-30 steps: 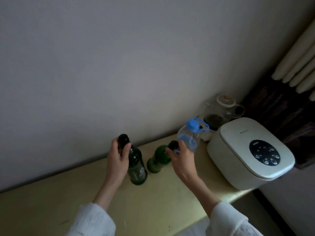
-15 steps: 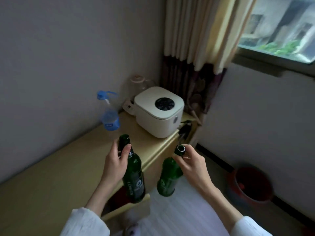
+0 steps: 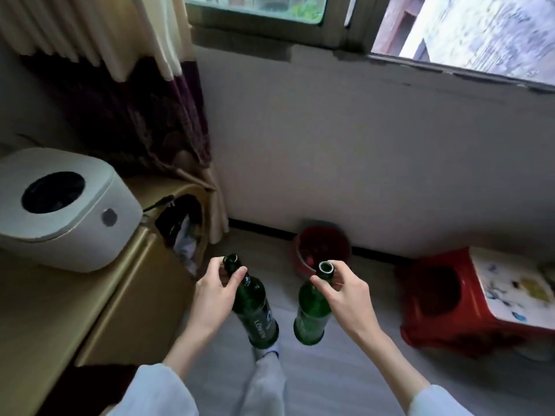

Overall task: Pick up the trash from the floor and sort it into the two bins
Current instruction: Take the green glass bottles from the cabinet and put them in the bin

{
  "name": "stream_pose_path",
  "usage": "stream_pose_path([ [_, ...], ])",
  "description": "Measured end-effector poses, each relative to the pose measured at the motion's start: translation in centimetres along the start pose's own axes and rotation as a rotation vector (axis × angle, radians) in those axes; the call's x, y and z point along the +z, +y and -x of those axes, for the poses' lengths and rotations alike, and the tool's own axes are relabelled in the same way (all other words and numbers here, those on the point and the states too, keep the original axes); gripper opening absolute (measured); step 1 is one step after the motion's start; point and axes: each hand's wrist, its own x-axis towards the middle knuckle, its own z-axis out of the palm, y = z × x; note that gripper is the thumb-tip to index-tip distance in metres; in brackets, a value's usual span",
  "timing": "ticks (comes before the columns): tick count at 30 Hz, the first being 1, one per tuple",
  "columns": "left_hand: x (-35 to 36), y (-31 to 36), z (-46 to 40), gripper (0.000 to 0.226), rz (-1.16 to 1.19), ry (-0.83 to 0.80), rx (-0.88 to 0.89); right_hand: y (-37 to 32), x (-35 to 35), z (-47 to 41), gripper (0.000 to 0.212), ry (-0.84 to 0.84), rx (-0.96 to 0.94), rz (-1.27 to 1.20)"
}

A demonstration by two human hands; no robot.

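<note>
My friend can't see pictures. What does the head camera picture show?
A person holds two open green glass bottles by their necks, one in the left hand and one in the right hand. A red bin stands ahead against the wall, with a red stool to its right.

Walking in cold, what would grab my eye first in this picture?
Two open green glass bottles held by the neck in mid-air at centre: the darker bottle in the left hand, the lighter bottle in the right hand. Behind them a red bin stands by the wall, and a white cooker sits on the left counter.
</note>
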Motion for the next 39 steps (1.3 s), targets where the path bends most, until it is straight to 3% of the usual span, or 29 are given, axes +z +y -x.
stream_pose_path([
  [13, 19.2, -1.1, -19.0, 0.033, -0.037, -0.123, -0.471, 14.8, -0.9, -20.6, 0.025, 0.098, 0.457, 0.197],
  [16, 22.8, -2.9, -21.8, 0.032, 0.0, -0.079, -0.627, 18.4, -0.8, -24.1, 0.03, 0.215, 0.641, 0.133],
  [21, 29.2, -6.4, -25.1, 0.018, 0.35, 0.005, -0.854, 25.9, 0.4, -29.9, 0.038, 0.424, 0.892, -0.056],
  [28, 37.2, -8.2, -26.5, 0.022, 0.522, 0.088, -0.879, 34.8, 4.6, -35.2, 0.034, 0.439, 0.997, -0.182],
  [39, 45.5, -12.3, -27.8, 0.023, 0.531, 0.135, -0.925, 46.7, 11.3, -38.4, 0.024, 0.327, 1.012, -0.429],
])
